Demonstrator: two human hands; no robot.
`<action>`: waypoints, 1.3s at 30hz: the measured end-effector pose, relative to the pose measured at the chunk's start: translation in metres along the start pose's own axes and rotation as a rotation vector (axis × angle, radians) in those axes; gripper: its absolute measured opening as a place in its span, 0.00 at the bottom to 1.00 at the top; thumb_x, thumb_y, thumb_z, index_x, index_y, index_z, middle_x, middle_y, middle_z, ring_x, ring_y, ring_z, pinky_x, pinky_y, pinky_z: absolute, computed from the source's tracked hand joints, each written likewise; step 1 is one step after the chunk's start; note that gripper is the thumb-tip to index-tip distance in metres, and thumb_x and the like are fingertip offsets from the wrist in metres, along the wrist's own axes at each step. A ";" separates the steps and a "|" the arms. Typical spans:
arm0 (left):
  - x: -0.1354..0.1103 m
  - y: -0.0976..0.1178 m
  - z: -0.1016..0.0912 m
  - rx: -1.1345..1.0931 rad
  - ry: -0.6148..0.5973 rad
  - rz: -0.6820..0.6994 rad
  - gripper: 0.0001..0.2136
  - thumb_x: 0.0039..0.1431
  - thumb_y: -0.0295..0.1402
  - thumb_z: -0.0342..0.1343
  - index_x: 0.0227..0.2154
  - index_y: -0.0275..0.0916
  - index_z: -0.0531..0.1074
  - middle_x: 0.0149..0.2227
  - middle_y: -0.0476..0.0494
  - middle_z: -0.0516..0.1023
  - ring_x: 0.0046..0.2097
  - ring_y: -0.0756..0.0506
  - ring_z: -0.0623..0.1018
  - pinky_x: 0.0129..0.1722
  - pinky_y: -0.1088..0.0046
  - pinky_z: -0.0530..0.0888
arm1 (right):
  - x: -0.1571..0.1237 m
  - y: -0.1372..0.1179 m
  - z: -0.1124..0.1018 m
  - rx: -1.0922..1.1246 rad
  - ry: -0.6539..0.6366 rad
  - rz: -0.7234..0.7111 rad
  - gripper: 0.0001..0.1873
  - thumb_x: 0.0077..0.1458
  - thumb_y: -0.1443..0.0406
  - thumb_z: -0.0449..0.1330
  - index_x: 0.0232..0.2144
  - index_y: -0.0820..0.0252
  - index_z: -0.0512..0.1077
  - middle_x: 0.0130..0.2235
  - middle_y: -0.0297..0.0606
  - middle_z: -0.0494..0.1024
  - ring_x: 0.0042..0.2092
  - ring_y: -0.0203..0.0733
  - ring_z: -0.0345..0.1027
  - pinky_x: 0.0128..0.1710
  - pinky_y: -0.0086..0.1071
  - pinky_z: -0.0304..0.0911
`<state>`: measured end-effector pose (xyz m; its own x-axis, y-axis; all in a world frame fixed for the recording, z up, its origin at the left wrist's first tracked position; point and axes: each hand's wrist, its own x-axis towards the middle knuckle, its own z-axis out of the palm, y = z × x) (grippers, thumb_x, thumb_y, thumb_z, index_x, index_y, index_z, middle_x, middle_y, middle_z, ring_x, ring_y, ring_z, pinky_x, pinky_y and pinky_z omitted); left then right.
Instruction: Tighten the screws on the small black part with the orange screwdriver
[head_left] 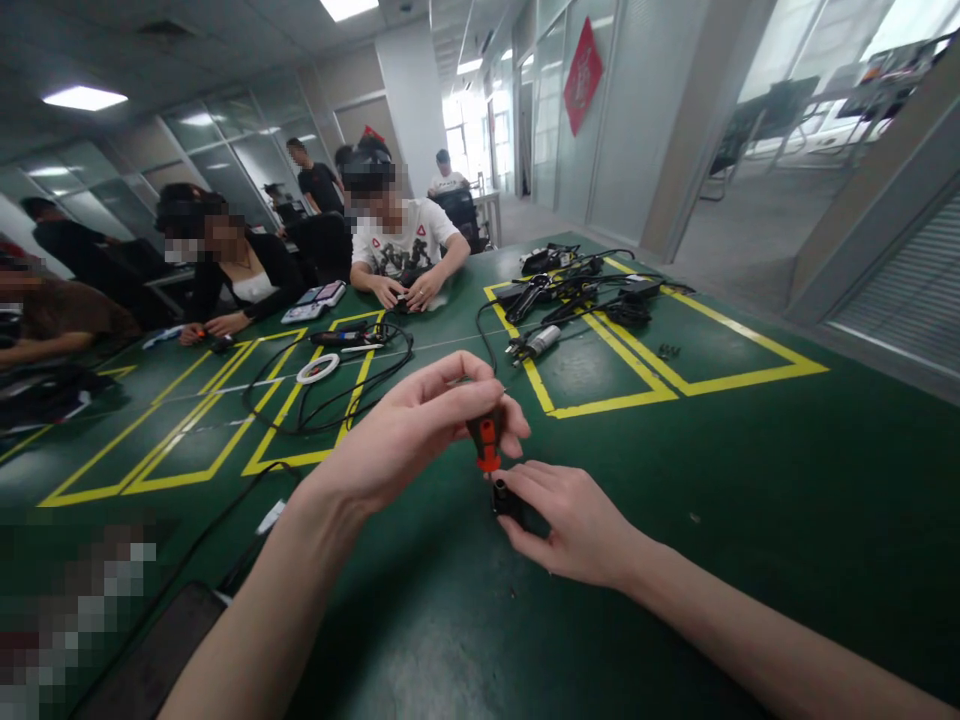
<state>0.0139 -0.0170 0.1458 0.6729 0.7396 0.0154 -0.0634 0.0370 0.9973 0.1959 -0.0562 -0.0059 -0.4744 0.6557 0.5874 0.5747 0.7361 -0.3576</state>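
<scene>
My left hand [420, 425] is closed around a small screwdriver with a red and black handle [487, 440], held upright with its tip pointing down. Right below it, my right hand [574, 525] pinches a small black part [506, 500] against the green table [750, 500]. The screwdriver's tip meets the top of the black part. Both hands are in the middle of the view, close together.
Yellow tape rectangles [675, 385] mark the table. A pile of black cables and adapters [570, 290] lies at the far right, a white ring [318, 369] and black cable loop at the far left. Other people sit across the table. A dark flat object [161, 650] lies near my left elbow.
</scene>
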 end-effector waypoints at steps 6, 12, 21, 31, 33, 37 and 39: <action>-0.002 0.006 0.000 0.329 0.182 0.157 0.18 0.51 0.38 0.72 0.33 0.40 0.67 0.31 0.50 0.79 0.32 0.49 0.78 0.35 0.74 0.76 | -0.001 0.002 0.000 -0.004 -0.001 0.004 0.13 0.60 0.68 0.59 0.48 0.61 0.72 0.40 0.42 0.83 0.38 0.47 0.78 0.36 0.39 0.73; 0.000 -0.001 0.009 0.607 0.251 0.254 0.18 0.61 0.45 0.63 0.25 0.38 0.70 0.24 0.52 0.67 0.27 0.52 0.67 0.26 0.77 0.67 | 0.000 0.002 0.001 -0.017 -0.008 0.011 0.14 0.60 0.67 0.59 0.48 0.63 0.73 0.41 0.44 0.84 0.40 0.48 0.79 0.38 0.39 0.73; 0.007 -0.011 0.007 -0.123 -0.079 0.020 0.30 0.69 0.51 0.51 0.14 0.37 0.64 0.17 0.48 0.69 0.24 0.50 0.73 0.31 0.73 0.72 | 0.000 0.003 0.002 -0.020 -0.014 0.009 0.13 0.60 0.67 0.59 0.47 0.64 0.74 0.39 0.44 0.83 0.39 0.48 0.79 0.38 0.38 0.72; -0.001 0.003 -0.007 -0.137 -0.207 -0.030 0.05 0.58 0.31 0.56 0.29 0.36 0.73 0.30 0.45 0.73 0.34 0.47 0.75 0.37 0.70 0.74 | 0.000 0.003 0.001 -0.047 0.001 0.000 0.12 0.60 0.67 0.59 0.47 0.63 0.73 0.38 0.42 0.83 0.38 0.47 0.79 0.37 0.37 0.71; -0.005 0.007 -0.010 0.019 -0.271 0.006 0.08 0.64 0.33 0.56 0.37 0.35 0.79 0.41 0.38 0.81 0.45 0.43 0.80 0.45 0.67 0.76 | 0.000 0.003 0.001 -0.045 0.006 -0.003 0.10 0.60 0.67 0.59 0.44 0.62 0.73 0.37 0.42 0.83 0.38 0.47 0.78 0.36 0.37 0.71; -0.008 0.011 -0.009 0.225 -0.222 0.043 0.07 0.65 0.33 0.60 0.42 0.36 0.80 0.46 0.37 0.84 0.48 0.42 0.83 0.46 0.67 0.79 | 0.000 0.002 0.001 -0.038 0.010 -0.004 0.08 0.59 0.68 0.60 0.42 0.61 0.72 0.37 0.41 0.82 0.36 0.47 0.78 0.34 0.38 0.70; -0.007 0.009 -0.004 0.311 -0.107 0.073 0.04 0.59 0.30 0.65 0.34 0.35 0.77 0.40 0.40 0.85 0.38 0.45 0.83 0.39 0.69 0.80 | 0.000 0.003 0.000 -0.036 0.007 -0.001 0.09 0.59 0.68 0.60 0.43 0.61 0.72 0.37 0.41 0.82 0.36 0.47 0.78 0.35 0.38 0.70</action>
<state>0.0055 -0.0193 0.1547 0.7493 0.6575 0.0785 0.1026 -0.2324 0.9672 0.1969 -0.0541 -0.0070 -0.4702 0.6535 0.5932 0.5975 0.7304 -0.3309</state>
